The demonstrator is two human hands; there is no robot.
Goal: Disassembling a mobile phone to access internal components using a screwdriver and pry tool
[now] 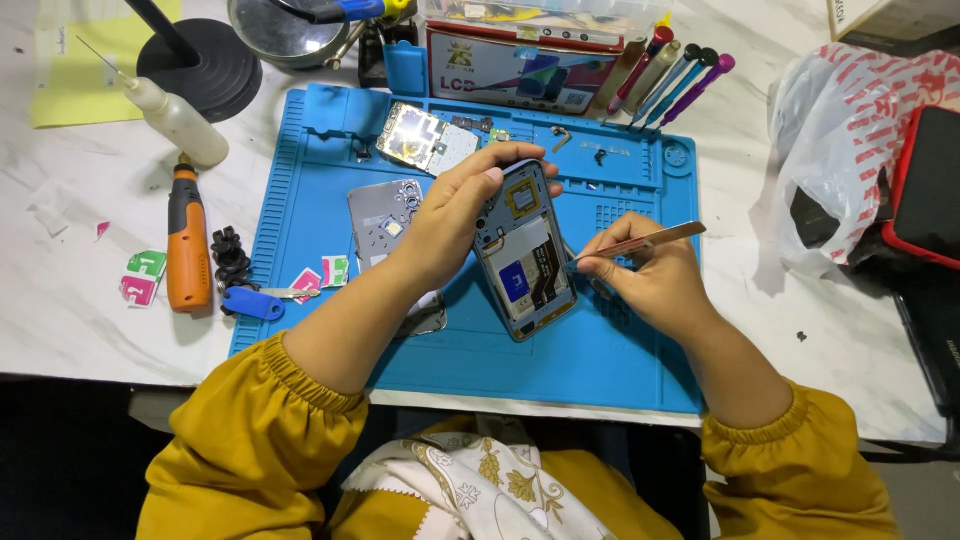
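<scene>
**Opened phone frame under tweezer work, disassembly well advanced**

The blue-framed smartphone body [524, 250] lay opened, its back removed and its inner plates, dark flex strip and blue label exposed. It was held tilted above the blue silicone repair mat [620, 350], which covered the white marbled bench [60, 310]. A grey back cover with camera cut-outs [382, 222] lay on the mat just beside the left forearm, and a separated circuit board with metal shields [425, 138] rested near the mat's far edge. By this evidence, the opening and board removal appeared done; work inside the frame appeared unfinished.

The left hand [450, 215] was curled closed around the phone's upper left edge, fingers over the top. The right hand [640, 265] was pinched on metal tweezers [640, 243], whose tips touched the frame's right edge. The two hands were apart, the phone between them.
</scene>
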